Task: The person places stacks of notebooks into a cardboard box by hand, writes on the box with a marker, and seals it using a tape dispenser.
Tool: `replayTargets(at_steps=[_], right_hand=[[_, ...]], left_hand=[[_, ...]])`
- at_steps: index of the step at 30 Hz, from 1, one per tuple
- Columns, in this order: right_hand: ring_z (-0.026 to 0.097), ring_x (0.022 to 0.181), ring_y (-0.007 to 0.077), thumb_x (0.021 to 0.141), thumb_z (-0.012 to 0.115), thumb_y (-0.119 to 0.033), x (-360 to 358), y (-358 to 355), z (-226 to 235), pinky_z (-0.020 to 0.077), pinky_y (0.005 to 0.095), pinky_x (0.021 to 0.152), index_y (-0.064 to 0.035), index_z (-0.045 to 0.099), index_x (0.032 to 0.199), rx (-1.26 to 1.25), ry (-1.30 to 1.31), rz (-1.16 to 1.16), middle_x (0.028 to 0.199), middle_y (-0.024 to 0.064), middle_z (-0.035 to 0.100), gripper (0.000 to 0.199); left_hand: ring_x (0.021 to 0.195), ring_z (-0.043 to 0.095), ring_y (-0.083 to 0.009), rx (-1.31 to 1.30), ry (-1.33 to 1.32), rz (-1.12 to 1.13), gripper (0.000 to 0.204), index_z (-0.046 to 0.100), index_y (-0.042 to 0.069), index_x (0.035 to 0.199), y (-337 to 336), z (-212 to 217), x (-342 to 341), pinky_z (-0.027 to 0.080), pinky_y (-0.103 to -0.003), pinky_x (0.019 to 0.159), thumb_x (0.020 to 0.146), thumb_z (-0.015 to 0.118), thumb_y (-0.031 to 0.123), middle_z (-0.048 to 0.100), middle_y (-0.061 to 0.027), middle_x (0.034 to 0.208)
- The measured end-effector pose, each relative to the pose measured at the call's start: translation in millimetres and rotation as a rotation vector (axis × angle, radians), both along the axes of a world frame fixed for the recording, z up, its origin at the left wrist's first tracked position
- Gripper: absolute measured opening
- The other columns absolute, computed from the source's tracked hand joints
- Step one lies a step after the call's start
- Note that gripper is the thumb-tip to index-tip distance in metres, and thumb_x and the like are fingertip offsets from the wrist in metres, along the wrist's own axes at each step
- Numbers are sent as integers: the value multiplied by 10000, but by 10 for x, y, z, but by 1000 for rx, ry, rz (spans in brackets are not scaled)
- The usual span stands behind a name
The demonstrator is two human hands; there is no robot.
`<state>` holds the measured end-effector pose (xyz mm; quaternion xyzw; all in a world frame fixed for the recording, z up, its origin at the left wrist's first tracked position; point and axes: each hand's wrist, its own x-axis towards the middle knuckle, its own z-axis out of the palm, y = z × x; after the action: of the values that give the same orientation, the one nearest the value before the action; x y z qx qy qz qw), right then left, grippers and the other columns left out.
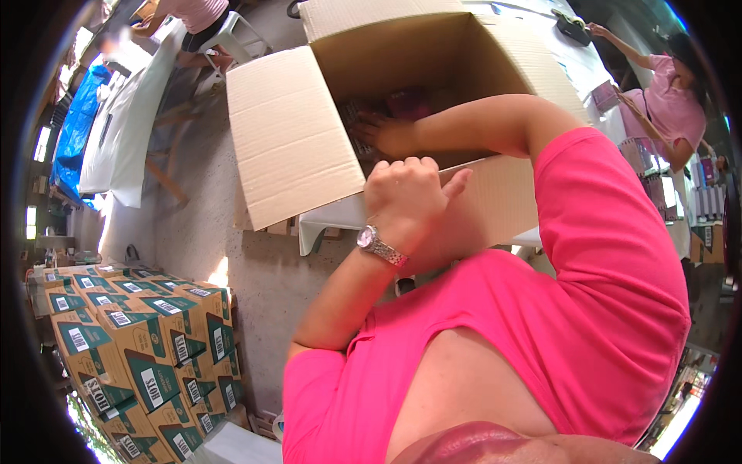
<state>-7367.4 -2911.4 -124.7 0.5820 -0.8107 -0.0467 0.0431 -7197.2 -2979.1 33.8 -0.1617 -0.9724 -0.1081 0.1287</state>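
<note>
A large open cardboard box [287, 127] stands in front of me with its flaps folded outward. My left hand [408, 193], with a watch [366, 238] at the wrist, is closed over the near rim, its thumb sticking out. Deep in the box, my right hand [388, 134] lies with fingers spread on dark packed items in the shadow. Just beyond that hand is a purple-pink pack [407, 104]. The lower contents are too dark to make out.
Brown and green cartons [147, 340] are stacked at lower left. A white-covered table [124, 147] with a blue sheet [73, 124] stands at far left. One person in pink [668, 108] works at the right; another sits near a white stool [236, 39].
</note>
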Motion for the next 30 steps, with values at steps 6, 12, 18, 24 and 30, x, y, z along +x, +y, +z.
replayTargets(at_steps=[6, 12, 18, 24, 30], right_hand=[[318, 1277, 381, 743, 633, -340, -2, -45, -104, 290, 469, 1049, -10, 432, 1294, 51, -140, -58, 1365, 185, 372, 673], [332, 1268, 367, 625, 748, -374, -135, -1, 413, 300, 451, 1043, -42, 431, 1296, 88, -319, -230, 1367, 181, 357, 813], [340, 1266, 402, 500, 832, -493, -431, 925, 175, 346, 424, 1009, -19, 288, 1374, 167, -315, -490, 1384, 214, 349, 1134], [385, 1248, 361, 550, 796, -550, -312, 657, -14, 356, 404, 999, -26, 372, 1341, -5, -270, -398, 1349, 207, 408, 1040], [577, 1013, 356, 715, 638, -618, -693, 243, 1218, 438, 413, 903, -32, 586, 1168, 492, -548, -352, 1125, 216, 591, 742]], left_hand=[[556, 593, -215, -34, 10, -4, 571, 611, 87, 617, 31, -22, 69, 428, -311, 593, 811, 483, 608, 605, -75, 602], [551, 596, -222, -24, 27, 28, 582, 590, 89, 608, 11, -16, 12, 434, -326, 580, 821, 466, 616, 605, -69, 604], [531, 587, -233, -15, 31, 19, 593, 580, 93, 593, 54, -6, -7, 434, -335, 562, 814, 466, 631, 596, -69, 590], [517, 576, -234, -28, 142, 7, 578, 571, 102, 573, 9, -13, -31, 431, -337, 542, 782, 507, 638, 593, -57, 585], [546, 575, -261, -70, 137, -27, 552, 536, 95, 554, -37, -15, 12, 421, -357, 544, 751, 573, 610, 582, -70, 588]])
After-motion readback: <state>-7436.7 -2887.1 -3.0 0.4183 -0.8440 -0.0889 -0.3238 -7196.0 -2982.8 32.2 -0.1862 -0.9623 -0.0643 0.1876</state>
